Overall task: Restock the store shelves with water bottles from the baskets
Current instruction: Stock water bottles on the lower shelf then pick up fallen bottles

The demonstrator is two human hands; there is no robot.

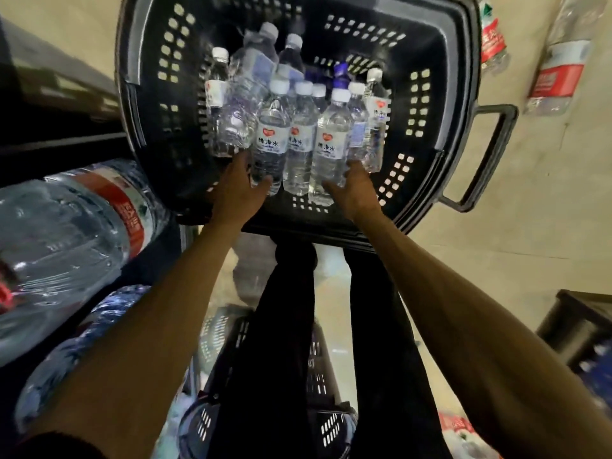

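Left of the black basket [462, 94], a large red-labelled bottle [76, 226] lies on its side. Inside the basket, small water bottles [299, 140] are packed together. At the basket's near wall, the left hand [238, 193] curls round the base of the left front bottle [271, 144]. The right hand [356, 190] grips the right front bottle [331, 150]. The basket's handle [493, 154] juts out on its right side.

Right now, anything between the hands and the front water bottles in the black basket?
Nothing visible. The left hand grips the front-left clear plastic white-capped bottle, the right hand the front-right bottle. A third bottle stands between those two in the black perforated plastic basket, not blocking either hand.
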